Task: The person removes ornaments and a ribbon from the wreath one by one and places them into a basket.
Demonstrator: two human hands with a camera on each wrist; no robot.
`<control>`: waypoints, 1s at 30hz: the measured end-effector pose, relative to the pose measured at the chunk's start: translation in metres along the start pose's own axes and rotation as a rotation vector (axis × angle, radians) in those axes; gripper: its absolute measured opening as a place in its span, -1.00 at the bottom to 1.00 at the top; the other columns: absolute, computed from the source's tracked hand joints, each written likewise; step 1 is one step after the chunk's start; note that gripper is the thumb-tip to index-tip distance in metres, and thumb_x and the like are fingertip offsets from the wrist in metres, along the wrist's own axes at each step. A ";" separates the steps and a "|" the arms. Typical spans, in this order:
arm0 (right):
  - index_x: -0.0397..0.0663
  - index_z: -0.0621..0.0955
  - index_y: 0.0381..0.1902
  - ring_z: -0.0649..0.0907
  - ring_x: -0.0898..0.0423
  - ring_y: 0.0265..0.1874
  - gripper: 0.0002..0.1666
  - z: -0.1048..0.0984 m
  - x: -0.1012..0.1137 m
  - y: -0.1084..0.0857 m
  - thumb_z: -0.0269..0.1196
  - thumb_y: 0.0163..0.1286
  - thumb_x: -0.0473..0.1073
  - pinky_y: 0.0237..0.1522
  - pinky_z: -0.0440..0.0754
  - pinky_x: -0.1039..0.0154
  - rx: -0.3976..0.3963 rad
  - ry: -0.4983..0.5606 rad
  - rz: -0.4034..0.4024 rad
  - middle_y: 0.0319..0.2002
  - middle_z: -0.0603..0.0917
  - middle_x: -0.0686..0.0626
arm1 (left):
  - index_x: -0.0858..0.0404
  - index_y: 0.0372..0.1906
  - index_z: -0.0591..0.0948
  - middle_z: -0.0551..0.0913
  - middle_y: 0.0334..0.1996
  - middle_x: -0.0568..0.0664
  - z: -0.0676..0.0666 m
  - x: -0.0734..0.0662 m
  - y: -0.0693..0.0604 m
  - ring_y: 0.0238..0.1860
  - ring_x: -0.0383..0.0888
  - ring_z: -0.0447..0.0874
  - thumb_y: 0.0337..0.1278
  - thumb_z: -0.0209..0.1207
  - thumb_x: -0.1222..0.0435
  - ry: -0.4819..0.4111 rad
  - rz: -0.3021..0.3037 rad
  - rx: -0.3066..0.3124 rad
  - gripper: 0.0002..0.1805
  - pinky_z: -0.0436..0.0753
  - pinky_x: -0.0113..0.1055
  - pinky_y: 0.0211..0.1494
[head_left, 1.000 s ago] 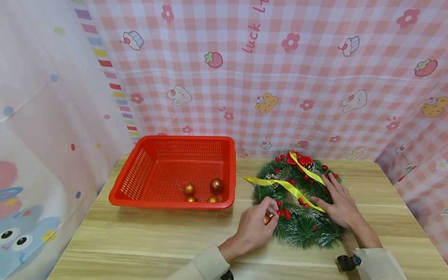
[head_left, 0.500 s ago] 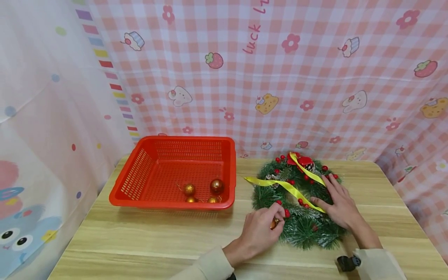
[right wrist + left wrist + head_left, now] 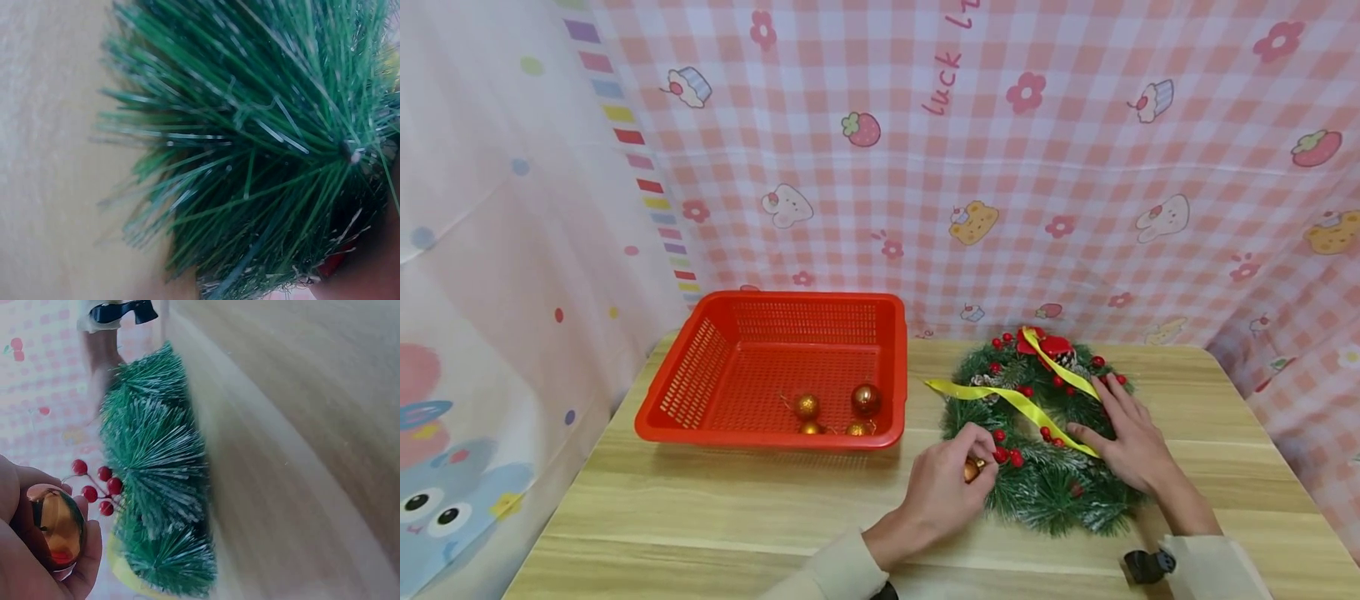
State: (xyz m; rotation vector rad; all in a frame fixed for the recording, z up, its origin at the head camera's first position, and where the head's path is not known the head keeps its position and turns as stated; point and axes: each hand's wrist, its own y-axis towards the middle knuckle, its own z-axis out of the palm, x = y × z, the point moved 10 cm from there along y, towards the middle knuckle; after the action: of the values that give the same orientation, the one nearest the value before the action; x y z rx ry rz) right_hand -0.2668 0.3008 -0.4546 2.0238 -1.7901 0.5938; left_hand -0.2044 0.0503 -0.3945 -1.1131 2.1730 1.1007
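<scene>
My left hand (image 3: 943,483) pinches a shiny gold Christmas bauble (image 3: 972,470) at the near left side of a green wreath (image 3: 1052,492). In the left wrist view the bauble (image 3: 56,528) sits between thumb and fingers, beside a sprig of red berries (image 3: 100,487). My right hand (image 3: 1131,442) rests on the wreath's right side with fairly straight, spread fingers. A yellow ribbon (image 3: 1033,411) lies across the wreath, its ends by the right hand's thumb and fingers. The right wrist view is mostly filled by green needles (image 3: 250,137); little of that hand shows.
A red plastic basket (image 3: 771,437) stands left of the wreath on the wooden table (image 3: 715,508). Inside it lie several gold baubles (image 3: 866,400) near the front right corner. A pink checked cloth (image 3: 925,183) hangs behind the table.
Half a second ago my left hand reached slightly right with the bauble, against the berries; now it is back to the left, still holding it. The right hand stays on the wreath.
</scene>
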 end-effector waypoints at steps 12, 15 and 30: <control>-0.02 -0.14 0.61 -0.14 -0.57 0.42 0.06 0.001 0.001 0.000 0.10 0.44 0.29 0.13 -0.10 -0.63 -0.004 -0.003 -0.010 0.57 -0.24 -0.32 | 0.14 -0.16 0.55 0.73 -0.34 -0.18 -0.034 0.007 0.009 -0.35 -0.38 0.64 0.18 0.27 0.41 -0.122 -0.072 -0.066 -0.81 0.58 -0.51 -0.22; -0.02 -0.14 0.61 -0.14 -0.57 0.42 0.06 0.001 0.000 0.001 0.09 0.45 0.29 0.13 -0.11 -0.64 -0.004 -0.008 -0.010 0.57 -0.25 -0.32 | 0.12 -0.16 0.55 0.74 -0.32 -0.14 -0.041 0.011 0.010 -0.34 -0.35 0.65 0.17 0.28 0.40 -0.122 -0.088 -0.075 -0.80 0.57 -0.44 -0.19; -0.03 -0.15 0.61 -0.15 -0.59 0.41 0.06 0.000 0.000 0.003 0.06 0.45 0.31 0.13 -0.12 -0.64 0.002 -0.007 -0.001 0.57 -0.26 -0.32 | 0.20 -0.21 0.55 0.72 -0.39 -0.07 -0.086 0.026 0.013 -0.34 -0.27 0.67 0.15 0.29 0.43 -0.141 -0.089 -0.193 -0.83 0.60 -0.35 -0.18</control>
State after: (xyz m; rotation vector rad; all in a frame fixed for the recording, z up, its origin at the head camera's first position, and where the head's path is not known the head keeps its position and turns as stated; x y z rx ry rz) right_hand -0.2695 0.3002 -0.4547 2.0312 -1.7928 0.5888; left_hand -0.2328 -0.0271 -0.3576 -1.1635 1.9229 1.3287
